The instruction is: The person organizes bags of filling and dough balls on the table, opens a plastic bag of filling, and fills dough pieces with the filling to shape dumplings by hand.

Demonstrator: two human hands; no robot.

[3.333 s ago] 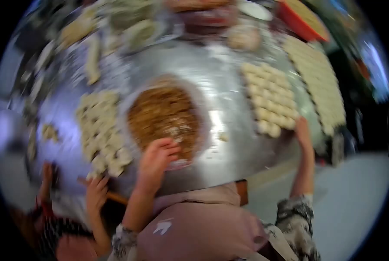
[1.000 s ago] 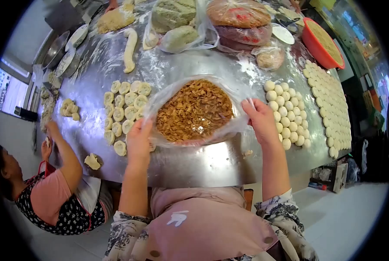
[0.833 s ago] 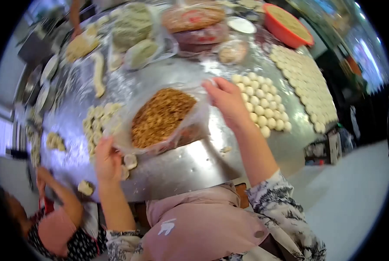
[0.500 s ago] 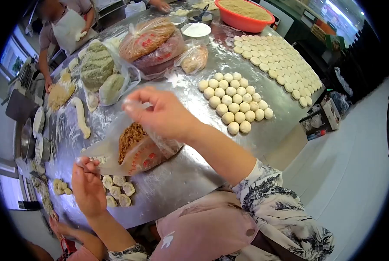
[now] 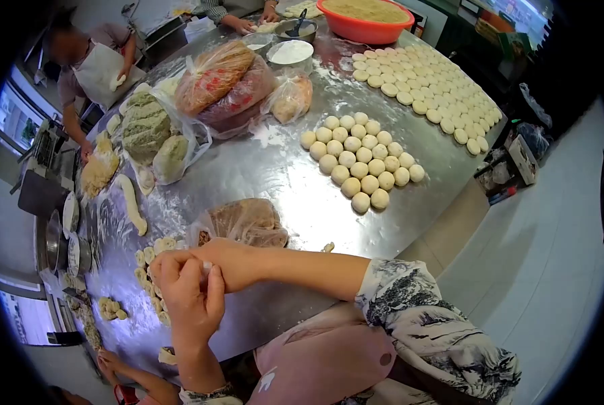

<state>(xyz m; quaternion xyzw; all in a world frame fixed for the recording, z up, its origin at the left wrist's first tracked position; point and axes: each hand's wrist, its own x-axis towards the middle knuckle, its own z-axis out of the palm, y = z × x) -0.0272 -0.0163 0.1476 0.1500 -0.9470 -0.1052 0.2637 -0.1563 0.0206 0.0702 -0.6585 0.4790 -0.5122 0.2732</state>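
Note:
My left hand [image 5: 192,293] and my right hand [image 5: 227,263] meet at the front of the steel table, fingers curled closed against each other. A small pale bit shows between them; I cannot make out what they hold. Just beyond my right hand lies a clear plastic bag of brown filling [image 5: 244,223], its left end close to my fingers. Small pieces of dough [image 5: 146,273] sit left of and partly behind my left hand. One more dough piece with dark filling [image 5: 167,355] is near the front edge.
Round dough balls [image 5: 362,162] stand grouped to the right, flattened rounds [image 5: 437,94] behind them. Bagged fillings [image 5: 217,81], green dough [image 5: 146,125], a flour bowl [image 5: 290,52] and a red basin [image 5: 366,21] sit farther back. Other people work at the far and left sides.
My hands, which held the bag's mouth apart, have come together lower down. The bag now lies on the table with its filling side turned. At the back, another person's hands have come into view.

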